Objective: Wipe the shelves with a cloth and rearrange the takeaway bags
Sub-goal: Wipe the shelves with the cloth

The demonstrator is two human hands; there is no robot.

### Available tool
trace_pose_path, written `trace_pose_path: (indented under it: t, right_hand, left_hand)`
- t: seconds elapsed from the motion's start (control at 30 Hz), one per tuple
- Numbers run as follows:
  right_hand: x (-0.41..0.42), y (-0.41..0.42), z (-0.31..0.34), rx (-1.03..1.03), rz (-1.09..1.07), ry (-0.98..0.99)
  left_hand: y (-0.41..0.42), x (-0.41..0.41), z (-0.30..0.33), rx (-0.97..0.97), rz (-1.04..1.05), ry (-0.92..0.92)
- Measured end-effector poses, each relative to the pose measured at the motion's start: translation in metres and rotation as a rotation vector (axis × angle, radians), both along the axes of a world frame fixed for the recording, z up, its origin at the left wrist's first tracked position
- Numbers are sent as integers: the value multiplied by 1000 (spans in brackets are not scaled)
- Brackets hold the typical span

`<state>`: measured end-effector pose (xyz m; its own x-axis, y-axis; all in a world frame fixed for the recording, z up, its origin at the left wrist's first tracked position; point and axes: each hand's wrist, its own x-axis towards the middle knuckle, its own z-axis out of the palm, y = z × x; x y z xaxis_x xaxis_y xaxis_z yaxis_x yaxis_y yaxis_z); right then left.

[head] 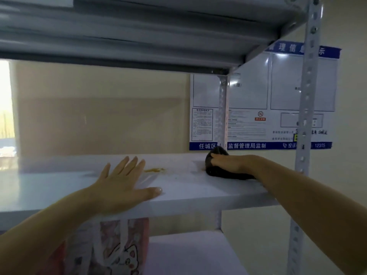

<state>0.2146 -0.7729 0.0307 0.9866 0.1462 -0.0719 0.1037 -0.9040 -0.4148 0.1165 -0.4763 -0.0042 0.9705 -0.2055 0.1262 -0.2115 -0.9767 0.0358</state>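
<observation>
Shelf (pixel 188 187) at chest height, pale and bare but for a yellow stain (pixel 155 170) mid-depth. Takeaway bag (pixel 119 249), cat print, sits on the shelf below, under the front edge. Left hand (pixel 121 183) flat on the shelf, fingers spread, gripping nothing. Right hand (pixel 228 162) clamped on the dark cloth (pixel 218 165), far right rear corner. Risks: a wipe toward the front edge likely drops crumbs onto the bag; a bunched cloth may smear the stain instead of lifting it.
</observation>
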Motion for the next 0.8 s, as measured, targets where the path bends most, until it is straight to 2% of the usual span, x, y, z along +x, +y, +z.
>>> trace_pose_path:
  t: [0.13, 0.2, 0.3, 0.37, 0.47, 0.63, 0.8]
  right_hand:
    - [-9, -8, -2, 88, 34, 27]
    - [-20, -12, -6, 94, 142, 37]
    - [-33, -18, -13, -102, 343, -56]
    - [-36, -18, -15, -153, 406, -109]
    - [-25, -14, -11, -117, 355, -27]
    - [11, 17, -2, -193, 220, 2]
    - [-5, 25, -8, -144, 311, -56]
  left_hand:
    - [1, 1, 2, 9, -35, 53]
    - [4, 3, 5, 49, -52, 48]
    - [10, 8, 5, 97, -101, -14]
    - [12, 12, 4, 77, -124, -3]
    - [11, 16, 1, 32, -119, 46]
    - [14, 19, -1, 50, -128, 79]
    - [15, 19, -3, 43, -109, 78]
